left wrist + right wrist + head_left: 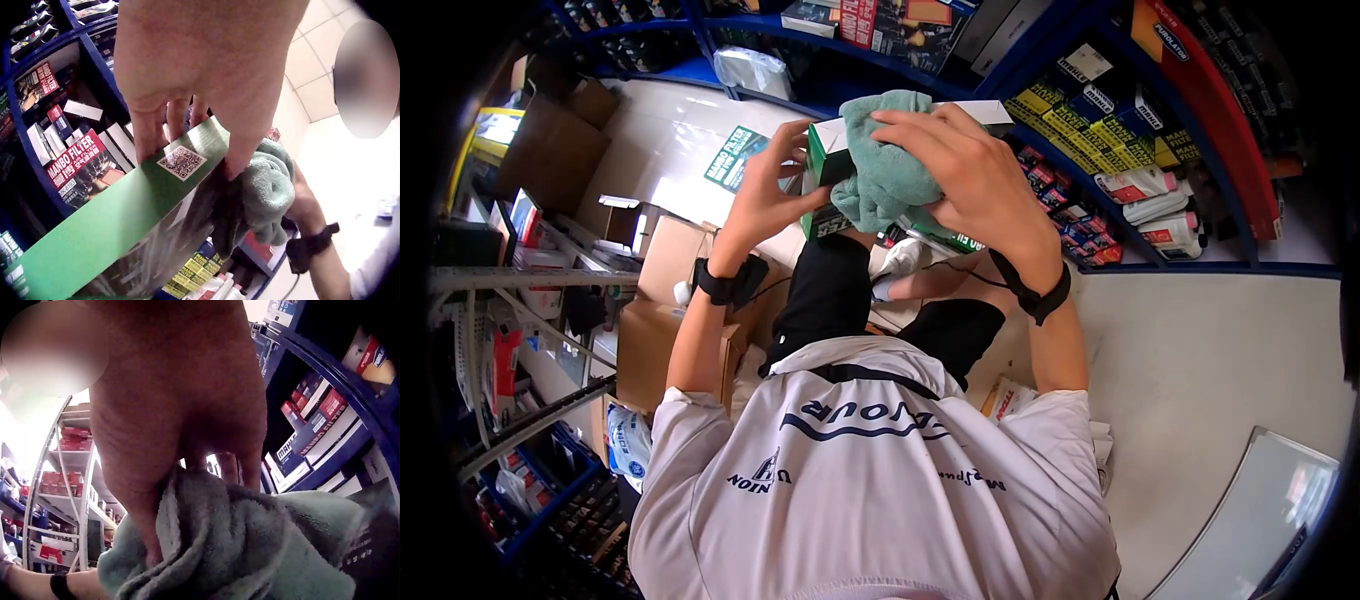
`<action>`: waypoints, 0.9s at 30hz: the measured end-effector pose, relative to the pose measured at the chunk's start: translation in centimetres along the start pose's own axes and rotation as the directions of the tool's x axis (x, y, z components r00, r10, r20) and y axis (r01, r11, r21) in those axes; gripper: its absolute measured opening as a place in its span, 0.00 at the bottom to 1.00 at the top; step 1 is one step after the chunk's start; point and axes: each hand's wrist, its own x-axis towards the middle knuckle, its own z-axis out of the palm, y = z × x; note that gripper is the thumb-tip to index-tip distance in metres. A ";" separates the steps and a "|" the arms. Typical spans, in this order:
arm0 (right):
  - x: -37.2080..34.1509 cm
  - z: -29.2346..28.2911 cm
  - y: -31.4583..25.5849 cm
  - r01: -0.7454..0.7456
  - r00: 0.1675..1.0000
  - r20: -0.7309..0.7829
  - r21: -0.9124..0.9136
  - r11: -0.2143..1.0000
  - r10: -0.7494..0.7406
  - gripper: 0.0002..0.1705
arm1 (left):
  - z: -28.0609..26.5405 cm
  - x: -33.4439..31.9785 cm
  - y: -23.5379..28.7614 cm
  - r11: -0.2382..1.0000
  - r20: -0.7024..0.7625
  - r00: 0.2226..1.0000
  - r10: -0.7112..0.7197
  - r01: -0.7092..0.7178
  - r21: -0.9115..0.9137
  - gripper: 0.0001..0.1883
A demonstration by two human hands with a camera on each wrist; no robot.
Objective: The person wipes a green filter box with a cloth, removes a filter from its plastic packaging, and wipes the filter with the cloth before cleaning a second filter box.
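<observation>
A green filter box (813, 160) is up in front of the person, above the knees. My left hand (762, 195) grips one end of it, thumb on one edge and fingers on the opposite edge; the left wrist view shows a QR code on that green side (125, 215). In my right hand (985, 180) is a bunched green cloth (885, 175), pressed against the box's broad face and hiding much of it. Folds of the cloth (231, 544) bulge between thumb and fingers in the right wrist view.
Blue shelves (990, 65) packed with boxed filters curve round the front and right. Another green box (737, 158) lies on the white surface ahead. Cardboard boxes (662, 350) and a metal rack (530, 280) stand to the left. A whiteboard-like panel (1250, 520) is at lower right.
</observation>
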 end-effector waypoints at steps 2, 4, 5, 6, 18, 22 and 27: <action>-0.1 -0.1 0.0 0.052 0.998 -0.017 -0.068 0.996 -0.053 0.42 | -0.2 0.1 -0.1 1.000 0.015 1.000 0.025 -0.024 -0.007 0.39; -0.2 -0.1 0.0 0.040 0.999 -0.017 -0.066 0.997 -0.041 0.42 | -0.5 0.1 -0.4 0.999 0.028 0.998 0.048 -0.048 -0.014 0.39; -0.2 -0.1 -0.1 0.028 0.999 -0.017 -0.063 0.998 -0.029 0.43 | -0.5 0.0 -0.6 0.999 0.018 0.999 0.047 -0.046 -0.016 0.38; -0.1 0.0 0.0 0.029 0.999 -0.016 -0.064 0.998 -0.030 0.43 | -0.5 0.0 -0.8 0.999 0.009 0.999 0.045 -0.045 -0.019 0.37; 0.4 1.0 1.2 0.110 0.991 -0.062 -0.099 0.989 -0.117 0.43 | -0.9 -0.1 -0.9 0.999 0.026 1.000 0.001 0.000 -0.032 0.39; 0.2 1.4 1.6 0.152 0.984 -0.066 -0.189 0.970 -0.167 0.36 | -0.9 -0.2 -0.9 0.999 0.024 1.000 0.014 -0.014 -0.029 0.39; 0.0 1.9 1.9 0.168 0.981 -0.070 -0.177 0.970 -0.183 0.28 | -0.9 0.0 -1.6 0.999 0.007 1.000 -0.001 0.001 -0.053 0.38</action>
